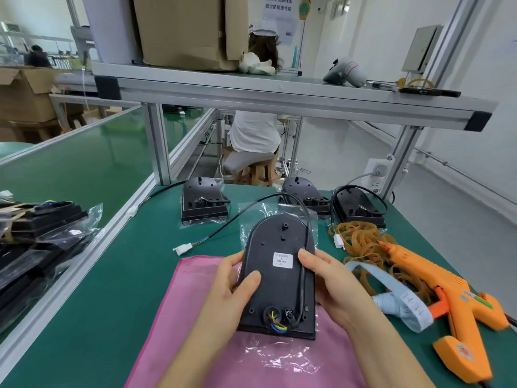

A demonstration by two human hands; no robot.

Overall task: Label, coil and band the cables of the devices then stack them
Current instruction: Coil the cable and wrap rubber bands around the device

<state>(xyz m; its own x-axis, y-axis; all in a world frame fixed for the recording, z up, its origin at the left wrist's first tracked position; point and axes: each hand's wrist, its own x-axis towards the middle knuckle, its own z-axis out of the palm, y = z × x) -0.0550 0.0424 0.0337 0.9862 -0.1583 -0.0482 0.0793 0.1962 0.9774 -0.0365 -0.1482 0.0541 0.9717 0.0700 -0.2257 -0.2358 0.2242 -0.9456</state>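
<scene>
One black device [279,292] gripped by left hand [232,287] and right hand [333,284], fingertips hidden beneath, label [282,260] illegible

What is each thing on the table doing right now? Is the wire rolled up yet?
Held device, underside up, label stuck on, gripped by left hand and right hand.
Its cable, loose, not coiled or banded.
Rubber bands, loose heap.
Glue gun, lying on its side.
Label roll, partly unrolled.
Back-left device, lying flat, unstacked.
</scene>
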